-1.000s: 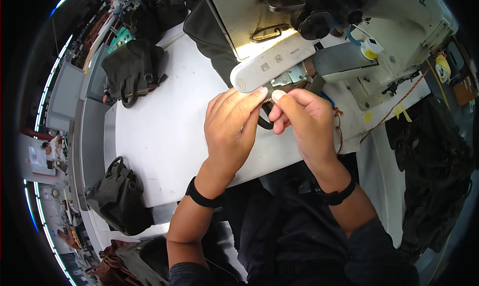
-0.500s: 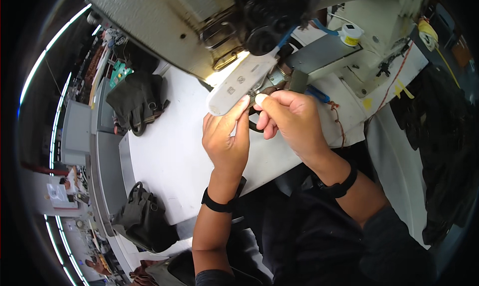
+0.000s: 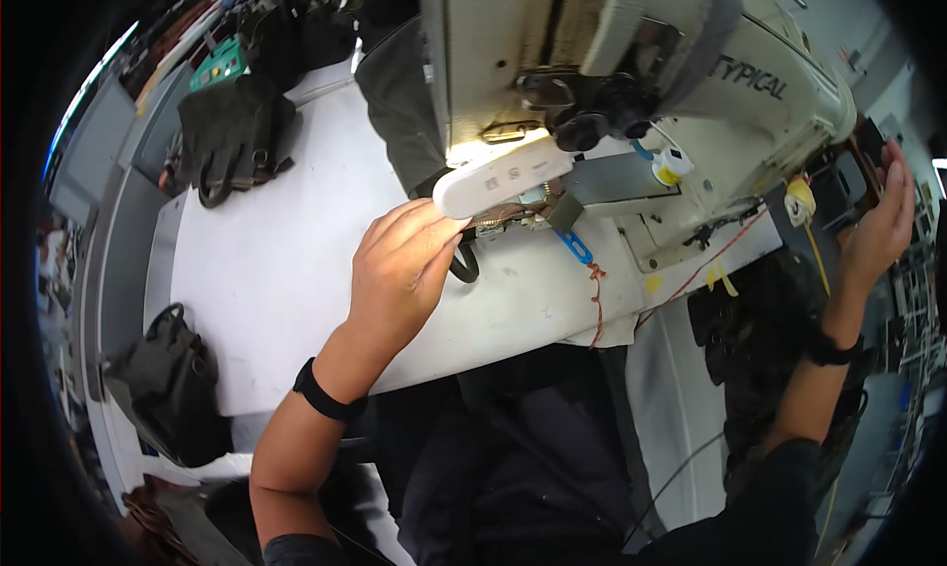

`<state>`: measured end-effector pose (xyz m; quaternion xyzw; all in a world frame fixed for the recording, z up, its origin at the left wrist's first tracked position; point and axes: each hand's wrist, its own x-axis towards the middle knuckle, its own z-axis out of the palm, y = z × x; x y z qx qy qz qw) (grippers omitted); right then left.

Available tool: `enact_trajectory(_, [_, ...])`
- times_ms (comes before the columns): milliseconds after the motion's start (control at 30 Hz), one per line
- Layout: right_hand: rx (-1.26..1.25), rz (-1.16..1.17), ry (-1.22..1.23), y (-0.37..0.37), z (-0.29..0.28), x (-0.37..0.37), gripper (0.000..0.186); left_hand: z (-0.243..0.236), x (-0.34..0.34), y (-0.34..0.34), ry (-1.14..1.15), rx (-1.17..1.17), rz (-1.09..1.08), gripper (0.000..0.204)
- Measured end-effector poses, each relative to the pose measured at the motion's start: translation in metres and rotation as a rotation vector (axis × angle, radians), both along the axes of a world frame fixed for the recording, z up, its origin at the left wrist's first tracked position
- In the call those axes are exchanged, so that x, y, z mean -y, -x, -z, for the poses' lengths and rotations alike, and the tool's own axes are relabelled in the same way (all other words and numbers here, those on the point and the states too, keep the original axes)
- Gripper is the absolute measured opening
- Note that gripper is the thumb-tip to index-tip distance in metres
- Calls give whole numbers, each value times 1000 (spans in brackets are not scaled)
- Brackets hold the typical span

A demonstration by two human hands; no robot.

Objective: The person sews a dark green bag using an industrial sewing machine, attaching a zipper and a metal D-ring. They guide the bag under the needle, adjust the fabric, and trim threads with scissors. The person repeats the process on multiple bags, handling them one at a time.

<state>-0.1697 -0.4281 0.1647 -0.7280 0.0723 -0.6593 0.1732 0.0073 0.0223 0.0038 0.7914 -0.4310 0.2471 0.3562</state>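
A dark olive bag (image 3: 400, 102) lies on the table under the head of a sewing machine (image 3: 503, 63), and its handle loop (image 3: 466, 263) shows below the work area. My left hand (image 3: 400, 270) is closed on the bag's edge beside the machine's needle area. A white oblong lamp (image 3: 503, 178) covers part of its fingertips and of the stitching spot. Far out to the right, my right hand (image 3: 881, 221) is raised off the table with its fingers stretched out and nothing visible in them.
Two dark bags stand at the left, one at the table's far edge (image 3: 235, 132), one nearer (image 3: 168, 388). A blue tool (image 3: 575, 247) on an orange cord and a small white bottle (image 3: 671, 165) are by the machine. Yellow thread (image 3: 800, 203) hangs at right.
My right hand has let go at the needle area and swung far to the right. My left hand stays at the bag. The whole view has turned and shifted.
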Motion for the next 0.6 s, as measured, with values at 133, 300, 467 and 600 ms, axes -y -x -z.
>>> enact_trajectory(133, [-436, 219, 10, -44, -84, 149, 53, -3, -4, 3, -22, -30, 8, 33])
enact_trajectory(300, [-987, 4, -354, -106, -103, 228, 58, -6, 1, 4, -10, -30, 10, 33])
enact_trajectory(467, [-112, 22, -209, -87, 48, 155, 58, -8, -12, 15, -78, -87, -37, 39])
enact_trajectory(600, [-237, 32, -317, -30, 94, 211, 64, -18, -3, 14, -148, -26, 56, 51])
